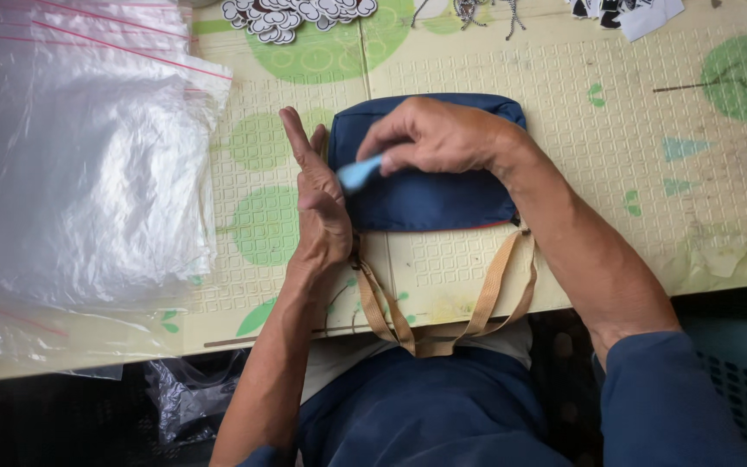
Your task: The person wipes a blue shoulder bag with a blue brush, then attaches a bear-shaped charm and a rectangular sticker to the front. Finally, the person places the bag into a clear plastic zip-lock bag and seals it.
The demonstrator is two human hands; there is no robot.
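A small navy blue pouch bag (443, 201) with a tan strap (486, 303) lies on a patterned foam mat (616, 147). My left hand (317, 203) stands edge-on, flat and fingers straight, against the bag's left side. My right hand (438, 134) rests on top of the bag, pinching a small light blue tool (359, 171) that points toward the left hand. The strap loops off the mat's near edge toward my lap.
A thick stack of clear zip bags (79, 164) with red seal lines covers the left side. Black-and-white cut-out stickers (291, 15) and small metal chains (477, 12) lie along the far edge. A blue mesh basket (741, 380) sits at lower right.
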